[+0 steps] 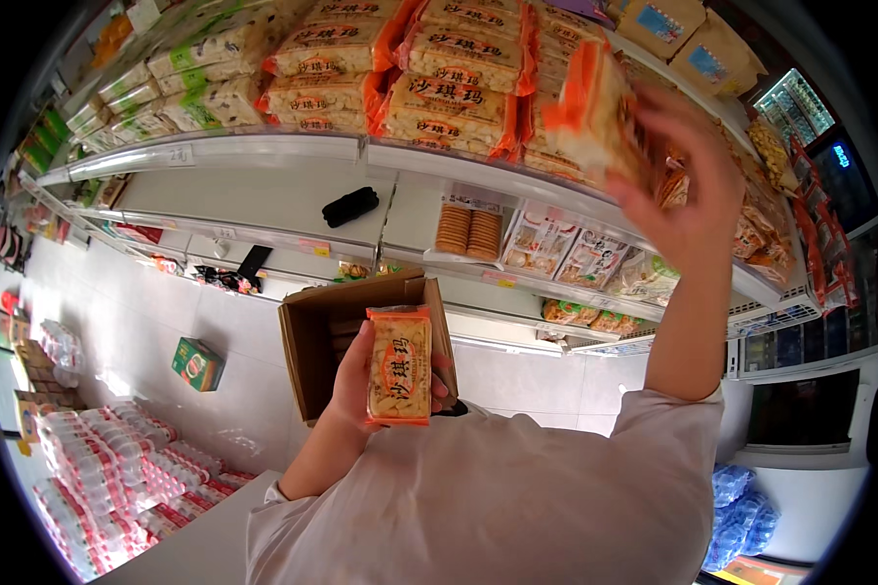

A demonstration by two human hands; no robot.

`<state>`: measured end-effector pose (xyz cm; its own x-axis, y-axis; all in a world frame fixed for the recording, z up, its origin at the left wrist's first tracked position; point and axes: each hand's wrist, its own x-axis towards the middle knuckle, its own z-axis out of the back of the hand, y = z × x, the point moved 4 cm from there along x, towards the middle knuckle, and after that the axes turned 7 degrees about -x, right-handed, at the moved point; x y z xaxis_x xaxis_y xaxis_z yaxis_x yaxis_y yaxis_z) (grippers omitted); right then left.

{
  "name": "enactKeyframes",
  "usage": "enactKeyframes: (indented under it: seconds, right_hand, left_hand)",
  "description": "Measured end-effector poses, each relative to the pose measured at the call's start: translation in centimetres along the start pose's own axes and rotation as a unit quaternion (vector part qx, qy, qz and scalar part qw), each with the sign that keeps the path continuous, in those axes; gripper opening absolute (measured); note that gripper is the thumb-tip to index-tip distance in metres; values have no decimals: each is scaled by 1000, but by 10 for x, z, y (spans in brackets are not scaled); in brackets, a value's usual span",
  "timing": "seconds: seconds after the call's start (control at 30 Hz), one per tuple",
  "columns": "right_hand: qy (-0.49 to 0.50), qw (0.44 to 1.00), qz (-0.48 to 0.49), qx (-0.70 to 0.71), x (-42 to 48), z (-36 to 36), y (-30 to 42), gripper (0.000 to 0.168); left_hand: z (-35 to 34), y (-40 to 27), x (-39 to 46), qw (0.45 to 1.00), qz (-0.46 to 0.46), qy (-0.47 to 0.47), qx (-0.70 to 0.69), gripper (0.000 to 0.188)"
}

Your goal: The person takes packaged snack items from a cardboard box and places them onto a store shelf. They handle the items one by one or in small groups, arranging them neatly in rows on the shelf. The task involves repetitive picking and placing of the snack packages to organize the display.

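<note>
My left hand (353,374) grips a clear-and-orange pack of sachima (399,365) upright in front of my chest. Just beyond that pack stands an open cardboard box (293,358); its dark inside is partly visible, and what supports it is hidden. Raised to the upper shelf, my right hand (691,172) holds another sachima pack (603,110), tilted and blurred by motion. Behind and left of this pack, stacks of similar orange-ended packs (446,102) line the shelf edge.
Green-marked packs (205,102) fill the upper shelf's left. Below are a black object (350,207), round biscuits (468,230) and white snack packs (541,241). A green carton (198,364) sits on the floor, with wrapped bottles (117,468) at lower left.
</note>
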<state>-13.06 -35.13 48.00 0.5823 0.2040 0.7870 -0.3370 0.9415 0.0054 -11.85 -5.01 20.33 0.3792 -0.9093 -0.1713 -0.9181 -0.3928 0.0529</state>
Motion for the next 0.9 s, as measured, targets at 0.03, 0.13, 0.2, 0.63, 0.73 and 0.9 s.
enactKeyframes:
  seconds: [0.03, 0.13, 0.2, 0.63, 0.73, 0.9]
  right_hand:
    - [10, 998, -21, -61, 17, 0, -15, 57]
    - [145, 971, -101, -161, 53, -9, -83, 50]
    - [245, 932, -160, -214, 81, -20, -96, 44]
    - [266, 958, -29, -102, 87, -116, -243, 44]
    - [285, 955, -44, -75, 83, -115, -246, 44]
    - [296, 938, -64, -169, 82, -94, -207, 41]
  left_hand:
    - [0, 1, 0, 1000, 7, 8, 7, 81]
    - [-2, 7, 0, 999, 32, 13, 32, 78]
    - [-4, 9, -7, 999, 24, -7, 48, 77]
    - [-7, 9, -22, 979, -72, -25, 191, 75]
    - [-10, 9, -24, 981, -63, -32, 183, 68]
    - [-7, 8, -21, 976, -19, -50, 209, 68]
